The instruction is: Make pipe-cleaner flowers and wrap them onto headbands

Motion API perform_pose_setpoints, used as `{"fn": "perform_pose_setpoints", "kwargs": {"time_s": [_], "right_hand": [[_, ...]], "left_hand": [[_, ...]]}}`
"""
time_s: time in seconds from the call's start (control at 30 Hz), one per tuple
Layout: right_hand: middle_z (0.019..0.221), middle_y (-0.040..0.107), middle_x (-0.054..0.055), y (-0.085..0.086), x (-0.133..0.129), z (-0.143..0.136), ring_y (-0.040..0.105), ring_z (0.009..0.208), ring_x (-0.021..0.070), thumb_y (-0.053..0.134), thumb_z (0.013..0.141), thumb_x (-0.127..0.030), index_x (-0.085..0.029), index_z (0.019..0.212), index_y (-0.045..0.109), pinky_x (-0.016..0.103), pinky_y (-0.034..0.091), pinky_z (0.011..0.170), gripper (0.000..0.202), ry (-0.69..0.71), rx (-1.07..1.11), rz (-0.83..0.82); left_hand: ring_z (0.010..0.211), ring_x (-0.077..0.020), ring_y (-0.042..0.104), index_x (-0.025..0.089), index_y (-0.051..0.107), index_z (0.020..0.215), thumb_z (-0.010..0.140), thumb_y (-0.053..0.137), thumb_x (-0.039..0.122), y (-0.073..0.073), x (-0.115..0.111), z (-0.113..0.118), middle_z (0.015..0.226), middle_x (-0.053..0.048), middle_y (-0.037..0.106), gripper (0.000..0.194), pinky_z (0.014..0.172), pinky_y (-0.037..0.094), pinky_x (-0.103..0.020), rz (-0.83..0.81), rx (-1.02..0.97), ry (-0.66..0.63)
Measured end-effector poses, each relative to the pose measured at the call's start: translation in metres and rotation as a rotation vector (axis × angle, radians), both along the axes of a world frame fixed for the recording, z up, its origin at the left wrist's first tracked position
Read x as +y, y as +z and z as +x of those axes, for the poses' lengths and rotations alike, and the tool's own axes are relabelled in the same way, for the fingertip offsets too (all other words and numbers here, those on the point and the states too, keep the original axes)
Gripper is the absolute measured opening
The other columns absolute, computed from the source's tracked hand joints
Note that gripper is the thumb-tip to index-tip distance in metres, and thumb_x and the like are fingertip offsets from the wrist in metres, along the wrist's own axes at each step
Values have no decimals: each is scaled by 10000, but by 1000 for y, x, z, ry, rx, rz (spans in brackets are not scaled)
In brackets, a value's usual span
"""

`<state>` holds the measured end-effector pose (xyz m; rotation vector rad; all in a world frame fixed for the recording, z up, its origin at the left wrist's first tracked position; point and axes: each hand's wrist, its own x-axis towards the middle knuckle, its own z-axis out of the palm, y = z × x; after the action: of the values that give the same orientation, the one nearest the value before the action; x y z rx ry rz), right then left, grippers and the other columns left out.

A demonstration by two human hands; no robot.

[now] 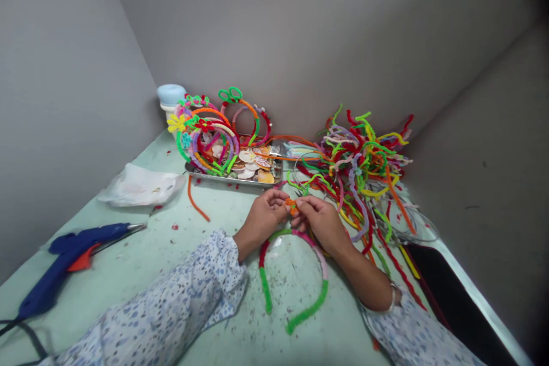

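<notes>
Between my two hands is a small orange pipe-cleaner piece (292,206), bent into a compact shape whose details are too small to make out. My left hand (266,214) pinches it from the left, and my right hand (319,220) grips it from the right, fingertips close together. Just below them on the table lies a headband (318,300) wrapped in green, red and pink pipe cleaner, its two ends pointing toward me. The top of its arch passes right under my hands.
A blue glue gun (81,254) lies at the left, near a white plastic bag (143,185). Behind, a metal tray (253,182) holds shells and finished headbands (214,148); a blue-lidded container (171,95) stands beside it. Loose pipe cleaners (364,154) pile up at right, with a dark flat object (450,291) nearer.
</notes>
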<state>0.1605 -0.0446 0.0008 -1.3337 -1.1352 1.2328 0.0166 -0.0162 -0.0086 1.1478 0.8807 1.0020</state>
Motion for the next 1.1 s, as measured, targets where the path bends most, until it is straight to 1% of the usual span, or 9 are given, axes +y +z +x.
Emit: {"fn": "perform_pose_setpoints", "kwargs": {"time_s": [0.1, 0.17, 0.3, 0.43, 0.57, 0.77, 0.87, 1.0, 1.1], "right_hand": [[579, 643, -5, -3, 1, -1, 575, 451, 122, 585, 776, -414, -177, 826, 620, 217, 447, 427, 245, -40, -1, 20], [586, 643, -8, -5, 0, -2, 570, 449, 124, 574, 783, -423, -184, 836, 619, 223, 447, 426, 250, -48, -22, 46], [564, 635, -16, -5, -1, -3, 554, 429, 122, 560, 788, -440, -194, 812, 606, 230, 448, 430, 252, -23, -42, 43], [576, 636, -19, -4, 0, -4, 558, 437, 121, 567, 781, -433, -200, 778, 595, 229, 449, 421, 234, -16, -23, 21], [588, 632, -16, -4, -1, -4, 573, 456, 128, 569, 781, -434, -199, 785, 590, 231, 452, 421, 236, -15, -12, 8], [534, 579, -32, -5, -2, -1, 497, 402, 110, 540, 814, -434, -191, 903, 606, 212, 379, 389, 268, -49, -131, 87], [563, 586, -26, -7, -1, 0, 503, 437, 111, 579, 789, -407, -187, 863, 608, 216, 396, 419, 234, -50, -137, 116], [539, 573, -30, -6, 0, -1, 481, 413, 105, 585, 778, -396, -184, 810, 603, 214, 377, 408, 215, -87, -124, 86], [528, 569, -30, -5, 0, -3, 478, 401, 105, 582, 778, -402, -181, 808, 601, 212, 364, 393, 223, -123, -112, 56]], "left_hand": [[513, -71, 506, 143, 535, 924, 708, 661, 279, 5, -1, 0, 657, 23, 571, 285, 507, 392, -201, -3, 0, -30], [534, -78, 528, 146, 516, 946, 688, 690, 298, 6, -2, 0, 685, 17, 585, 347, 529, 411, -210, -15, -4, -35], [548, -80, 544, 147, 499, 960, 610, 740, 228, 3, -1, 2, 672, 33, 572, 432, 552, 425, -214, -28, -15, -4], [561, -89, 568, 145, 492, 959, 619, 702, 172, 0, 0, 3, 674, 28, 586, 400, 562, 439, -219, -46, -47, 13], [540, -84, 564, 147, 494, 947, 627, 689, 163, 1, 0, 4, 663, 33, 583, 375, 537, 426, -208, -55, -34, 21], [482, -59, 502, 152, 500, 943, 641, 695, 198, 1, 1, 0, 644, 47, 556, 363, 489, 397, -192, -62, 4, 13], [493, -67, 507, 154, 493, 950, 642, 707, 221, 3, 1, -1, 660, 37, 565, 381, 493, 399, -198, -56, 10, -8], [524, -70, 502, 156, 497, 986, 683, 688, 259, 5, -1, -2, 735, 11, 574, 372, 505, 400, -201, 1, 52, 25], [592, -78, 502, 168, 538, 955, 750, 631, 297, 6, -4, -4, 821, -9, 572, 260, 548, 402, -202, 170, 169, 144]]}}
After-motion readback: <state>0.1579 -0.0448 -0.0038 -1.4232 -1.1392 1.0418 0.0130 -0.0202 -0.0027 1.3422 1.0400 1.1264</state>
